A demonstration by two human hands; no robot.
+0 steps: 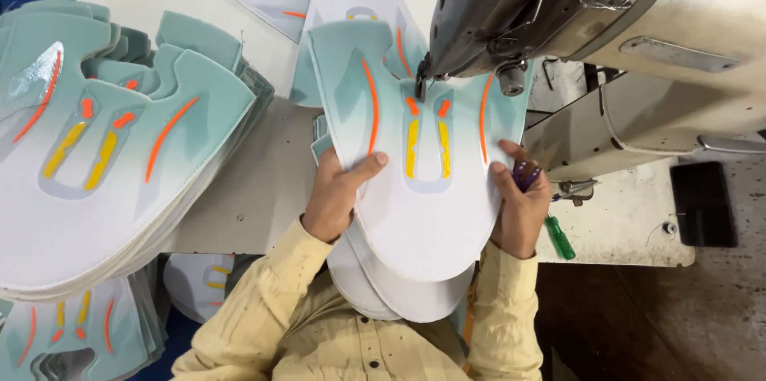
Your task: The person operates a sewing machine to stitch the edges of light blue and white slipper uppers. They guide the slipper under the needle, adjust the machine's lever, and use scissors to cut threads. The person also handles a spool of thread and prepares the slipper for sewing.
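Stack of teal-white shoe uppers (104, 150) lies well left of the grip. L hand (335, 193) clamps shoe upper piece (423, 165) at its left edge, thumb on top. R hand (520, 205) pinches right edge, also w/ purple-handled tool (527, 177). Sewing machine (574, 22) just above; green screwdriver (558, 236) beside R wrist.

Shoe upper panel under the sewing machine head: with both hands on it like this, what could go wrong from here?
1. The panel is held only at its side edges by the left hand and right hand; uneven push could skew it under the needle area.
2. The right hand also holds a purple-handled tool, which probably weakens its grip.
3. Loose panels beneath might drag along.
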